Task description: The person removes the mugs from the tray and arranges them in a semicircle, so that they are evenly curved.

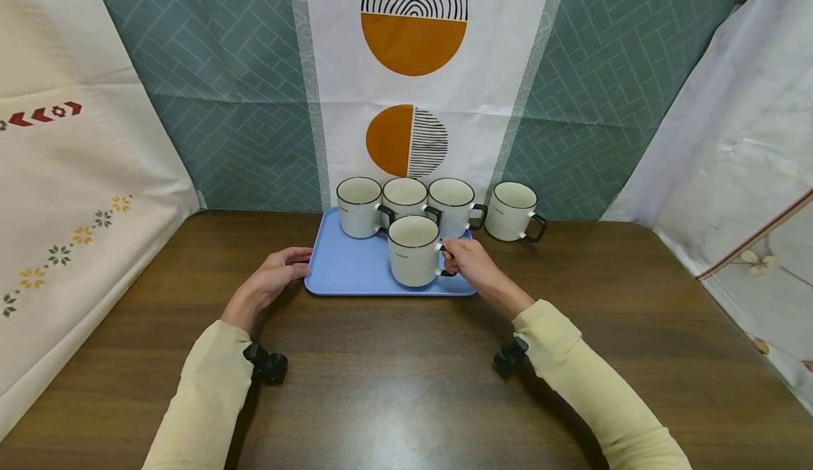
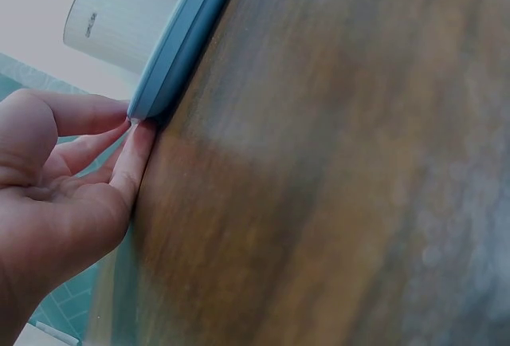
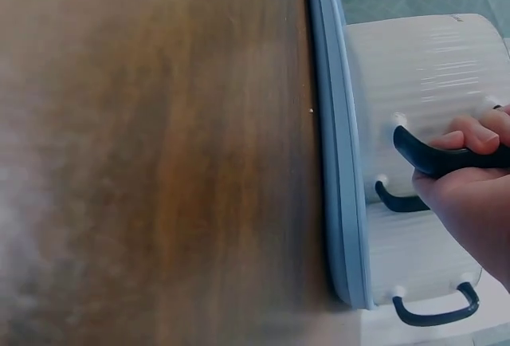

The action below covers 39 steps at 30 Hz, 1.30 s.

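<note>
My right hand (image 1: 471, 262) grips the black handle (image 3: 438, 159) of a white enamel-style mug (image 1: 413, 262). This mug is upright at the front right part of a light-blue tray (image 1: 349, 265), its base overlapping the tray in the head view. At the tray's left edge is my left hand (image 1: 279, 272), its thumb and fingertips pinching the rim in the left wrist view. Behind the gripped mug, a row of three matching mugs stands along the tray's back: a left one (image 1: 358, 209), a middle one (image 1: 404, 198) and a right one (image 1: 452, 202). All have dark rims.
Another matching mug (image 1: 510, 216) stands on the brown wooden table (image 1: 381, 378), just right of the tray, handle pointing right. A patterned cloth (image 1: 216, 89) hangs behind the table's back edge. Pale cloths hang on both sides.
</note>
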Available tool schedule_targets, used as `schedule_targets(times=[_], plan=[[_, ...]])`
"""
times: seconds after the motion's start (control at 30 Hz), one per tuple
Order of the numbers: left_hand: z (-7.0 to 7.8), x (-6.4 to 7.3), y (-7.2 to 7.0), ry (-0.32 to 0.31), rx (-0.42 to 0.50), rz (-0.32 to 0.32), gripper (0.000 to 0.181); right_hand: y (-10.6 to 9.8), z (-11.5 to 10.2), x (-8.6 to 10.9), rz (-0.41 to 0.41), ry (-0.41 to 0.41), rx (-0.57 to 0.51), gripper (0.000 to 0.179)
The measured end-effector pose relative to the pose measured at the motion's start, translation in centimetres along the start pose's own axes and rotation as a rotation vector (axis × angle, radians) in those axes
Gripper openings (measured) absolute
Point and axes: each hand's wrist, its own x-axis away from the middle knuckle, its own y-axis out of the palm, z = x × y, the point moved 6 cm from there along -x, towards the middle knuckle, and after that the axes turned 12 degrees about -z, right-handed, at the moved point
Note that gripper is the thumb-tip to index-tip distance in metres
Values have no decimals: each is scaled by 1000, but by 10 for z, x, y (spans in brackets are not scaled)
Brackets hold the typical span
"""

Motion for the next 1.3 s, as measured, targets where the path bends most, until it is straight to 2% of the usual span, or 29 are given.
schedule_targets(times=[0.23,0.47,0.67,0.83,0.97,1.3], plan=[[-2,-2,-1,-1,7,-4,53,-11,-12,11,44,-67,-94,36],[-2,-2,-2,2,8,-2,53,-30,-42,20,75,-125,-124,38],[-2,-2,0,-3,4,-1,52,-58,-75,31,166,-237,-183,42],[-1,-1,-1,3,3,0,53,-87,-98,39,208,-325,-185,43],[0,0,-2,12,-2,-5,53,-111,-103,49,262,-338,-213,44],[0,0,-1,2,0,-14,53,-166,-99,73,401,-401,-391,43]])
